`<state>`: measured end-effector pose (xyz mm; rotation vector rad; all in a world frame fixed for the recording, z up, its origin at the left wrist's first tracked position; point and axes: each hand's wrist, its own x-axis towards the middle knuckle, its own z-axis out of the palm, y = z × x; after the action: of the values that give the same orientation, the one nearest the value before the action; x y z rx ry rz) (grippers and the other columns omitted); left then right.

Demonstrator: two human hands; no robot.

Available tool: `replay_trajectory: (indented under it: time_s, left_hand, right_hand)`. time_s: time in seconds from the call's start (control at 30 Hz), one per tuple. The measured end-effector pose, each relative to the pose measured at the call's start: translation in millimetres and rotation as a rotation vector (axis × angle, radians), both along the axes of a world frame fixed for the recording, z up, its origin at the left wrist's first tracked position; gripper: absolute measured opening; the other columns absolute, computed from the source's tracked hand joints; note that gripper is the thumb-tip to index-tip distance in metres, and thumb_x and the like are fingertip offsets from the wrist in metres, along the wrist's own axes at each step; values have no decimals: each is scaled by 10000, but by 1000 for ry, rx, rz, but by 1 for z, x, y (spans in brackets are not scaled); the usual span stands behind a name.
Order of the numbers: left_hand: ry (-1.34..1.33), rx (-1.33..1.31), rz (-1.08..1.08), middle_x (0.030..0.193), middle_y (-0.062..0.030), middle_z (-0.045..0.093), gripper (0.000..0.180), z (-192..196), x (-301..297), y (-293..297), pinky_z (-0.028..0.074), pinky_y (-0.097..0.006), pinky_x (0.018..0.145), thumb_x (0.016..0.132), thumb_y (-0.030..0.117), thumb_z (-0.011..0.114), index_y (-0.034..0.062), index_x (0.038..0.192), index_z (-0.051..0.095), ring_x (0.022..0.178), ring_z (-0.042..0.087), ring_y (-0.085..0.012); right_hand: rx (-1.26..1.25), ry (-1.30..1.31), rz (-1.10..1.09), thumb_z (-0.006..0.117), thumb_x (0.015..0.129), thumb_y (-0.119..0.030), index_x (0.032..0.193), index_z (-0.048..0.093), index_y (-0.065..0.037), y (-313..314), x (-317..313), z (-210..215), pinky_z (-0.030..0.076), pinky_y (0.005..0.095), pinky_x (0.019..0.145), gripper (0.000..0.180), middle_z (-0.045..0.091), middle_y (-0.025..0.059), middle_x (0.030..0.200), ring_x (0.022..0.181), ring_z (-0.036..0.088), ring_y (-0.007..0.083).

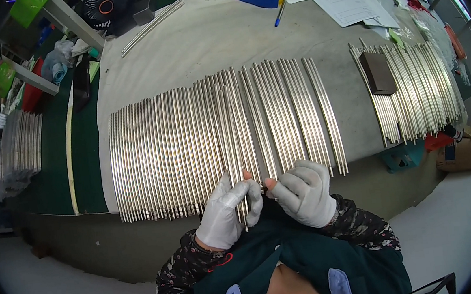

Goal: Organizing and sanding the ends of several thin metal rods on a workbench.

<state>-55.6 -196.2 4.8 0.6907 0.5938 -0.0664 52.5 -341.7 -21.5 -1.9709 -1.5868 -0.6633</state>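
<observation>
At the table's (306,156) near edge, the gloved left hand (225,212) was closed round a rod (242,204) pulled nearer than the row of rods (189,146), while the right hand (305,194) pinched its end, apparently to inspect it.
</observation>
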Motion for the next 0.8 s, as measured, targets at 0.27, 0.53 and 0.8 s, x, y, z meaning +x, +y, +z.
replay_trajectory:
  time_s: [0.27,0.53,0.8]
  left_hand:
    - [25,34,82,967,-95,590,299,4,5,-7,502,-292,696,954,219,533,19,1161,450,787,587,-166]
    - [-122,44,54,817,-63,558,353,1,-9,-1,522,-311,614,917,173,598,7,1188,444,744,580,-175]
    - [-45,19,168,917,-60,575,283,-7,-17,7,505,-331,562,913,87,574,40,1161,446,664,542,-146]
  right_hand:
    - [108,21,249,734,662,-77,920,641,-66,7,-10,22,516,321,684,274,555,22,792,768,551,184]
    - [173,113,324,732,659,-86,1040,610,-20,0,-6,9,520,336,674,405,595,77,924,792,593,215]
    - [-296,206,26,763,632,-183,1079,601,-61,11,-10,4,433,416,890,491,564,90,1148,1107,514,276]
